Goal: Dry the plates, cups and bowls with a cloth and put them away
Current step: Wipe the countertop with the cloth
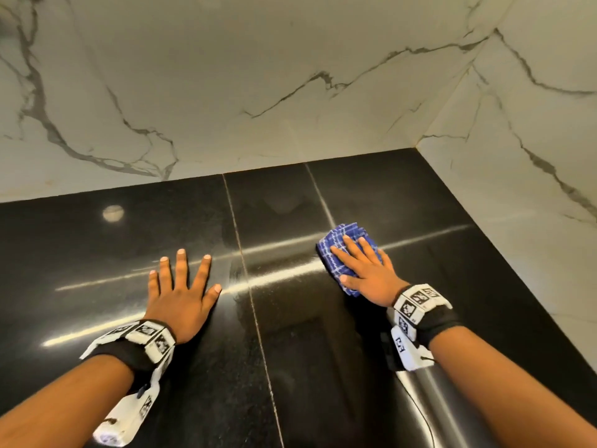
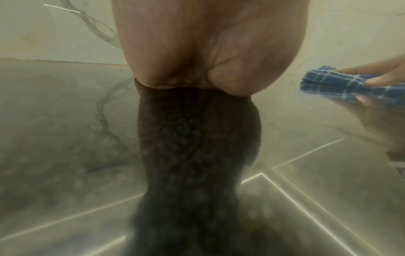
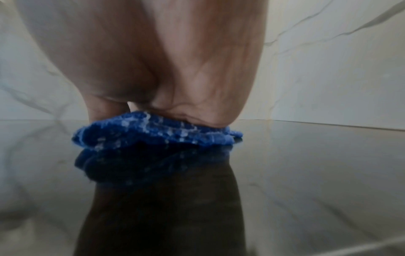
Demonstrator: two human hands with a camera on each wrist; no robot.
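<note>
A folded blue checked cloth (image 1: 342,250) lies on the black polished counter (image 1: 290,350). My right hand (image 1: 361,266) lies flat on top of it, fingers straight, thumb along its near edge. My left hand (image 1: 184,286) rests palm down on the bare counter to the left, fingers spread and holding nothing. The left wrist view shows my left palm (image 2: 208,52) on the counter and the cloth (image 2: 342,83) far right under the other hand. In the right wrist view the cloth (image 3: 153,133) is pressed under my palm (image 3: 175,60). No plates, cups or bowls are in view.
White marble walls (image 1: 258,76) rise behind the counter and along its right side (image 1: 533,156), meeting in a corner at the back right. The counter has tile seams and bright light reflections.
</note>
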